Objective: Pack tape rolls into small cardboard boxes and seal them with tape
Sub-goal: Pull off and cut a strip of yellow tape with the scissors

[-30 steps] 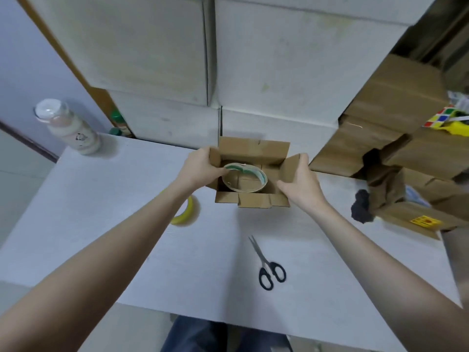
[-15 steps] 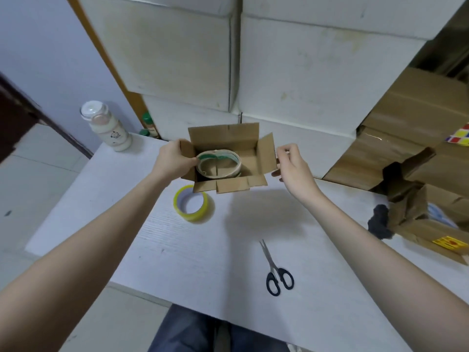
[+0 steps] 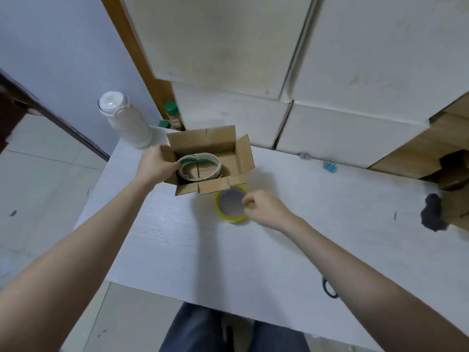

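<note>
Left grip (image 3: 154,165) holds the left wall of the small cardboard box (image 3: 208,158), fingers curled over its edge; right grip (image 3: 264,208) pinches the rim of the yellow tape roll (image 3: 231,204) lying flat on the bench (image 3: 279,250), just in front of the box. The packed tape roll (image 3: 199,166) sits inside, tilted; flaps are open.

Judgement: I am fetching sealing tape. To do it well I'd keep the box steadied, lift the yellow roll clear of the front flap, fold the flaps down first, then find the tape end.

Versus half a second ago: my right hand has left the box's right flap and come down onto the yellow roll, which now lies front-right of the box, not front-left. Scissors (image 3: 330,289) are almost hidden behind my right forearm.
</note>
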`<state>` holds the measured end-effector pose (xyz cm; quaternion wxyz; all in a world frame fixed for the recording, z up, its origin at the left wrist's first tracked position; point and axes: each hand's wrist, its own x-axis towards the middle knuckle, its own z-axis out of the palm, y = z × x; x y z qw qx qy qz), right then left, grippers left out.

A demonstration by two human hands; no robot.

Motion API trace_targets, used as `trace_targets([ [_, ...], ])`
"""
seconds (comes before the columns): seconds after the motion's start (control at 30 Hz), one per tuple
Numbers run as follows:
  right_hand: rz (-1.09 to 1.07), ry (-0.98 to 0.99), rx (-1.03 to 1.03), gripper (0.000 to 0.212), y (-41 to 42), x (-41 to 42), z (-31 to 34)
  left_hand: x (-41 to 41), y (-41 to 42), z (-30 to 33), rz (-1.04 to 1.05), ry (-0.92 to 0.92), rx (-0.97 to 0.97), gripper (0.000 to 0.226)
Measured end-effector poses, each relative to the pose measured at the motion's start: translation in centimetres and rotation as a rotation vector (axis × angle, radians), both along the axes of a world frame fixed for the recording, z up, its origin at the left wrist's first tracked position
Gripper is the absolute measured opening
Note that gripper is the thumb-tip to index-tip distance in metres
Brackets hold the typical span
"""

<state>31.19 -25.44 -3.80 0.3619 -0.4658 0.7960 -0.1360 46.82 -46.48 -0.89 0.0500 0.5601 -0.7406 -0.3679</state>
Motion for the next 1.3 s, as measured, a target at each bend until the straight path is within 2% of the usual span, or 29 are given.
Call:
trace_targets([
  [0.1,0.154,0.171,0.036,0.011,-1.9,3.1,-2.3,1.9,-2.0,-1.6,-0.072,-0.059,0.056,0.026],
  [0.23,0.264,0.423,0.135,0.022,-2.5,4.7,-5.1,3.9,-3.6,-4.0,-0.109,-0.07,0.121,0.035],
  [0.37,0.274,0.517,0.214,0.027,-1.3,3.2,-6.4,4.4,-4.0,-5.7,-0.131,-0.048,0.172,0.038],
  [0.43,0.209,0.524,0.204,0.027,-0.9,1.9,-5.9,4.1,-3.9,-6.2,-0.168,-0.072,0.163,0.038],
  [0.57,-0.074,0.425,0.092,0.017,-0.6,-1.2,-3.9,2.9,-2.8,-6.5,-0.268,-0.162,0.117,0.034],
  [0.67,-0.219,0.325,0.008,0.021,-0.6,-2.7,-2.1,1.6,-1.7,-6.7,-0.286,-0.178,0.144,0.039],
  [0.73,-0.275,0.221,-0.066,0.02,-0.5,-3.2,-1.1,0.8,-1.1,-6.8,-0.259,-0.171,0.209,0.048],
  [0.83,-0.317,0.051,-0.192,0.005,-0.3,-3.5,0.1,-0.4,-0.1,-7.0,-0.23,-0.168,0.281,0.056],
  [0.87,-0.322,0.018,-0.228,0.01,-0.3,-3.5,0.5,-0.8,0.2,-7.0,-0.232,-0.189,0.284,0.057],
  [0.93,-0.326,-0.027,-0.282,0.013,-0.2,-3.6,0.9,-1.4,0.9,-6.9,-0.248,-0.261,0.274,0.062],
  [1.0,-0.346,-0.089,-0.334,0.009,-0.2,-3.4,1.3,-2.0,1.5,-6.3,-0.273,-0.32,0.162,0.068],
  [1.07,-0.36,-0.167,-0.394,0.013,-0.3,-3.1,1.8,-2.8,2.0,-5.1,-0.309,-0.218,-0.099,0.062],
  [1.1,-0.365,-0.208,-0.424,0.015,-0.4,-2.9,2.2,-3.3,2.2,-4.3,-0.325,-0.081,-0.194,0.055],
  [1.13,-0.367,-0.245,-0.454,0.017,-0.5,-2.7,2.6,-4.0,2.4,-3.2,-0.341,0.075,-0.212,0.048],
  [1.2,-0.351,-0.292,-0.496,0.013,-1.0,-2.2,3.5,-5.2,2.9,-0.8,-0.383,0.33,-0.064,0.045],
  [1.3,-0.317,-0.3,-0.542,0.009,-1.8,-1.4,4.6,-5.8,3.2,1.9,-0.48,0.446,0.106,0.066],
])
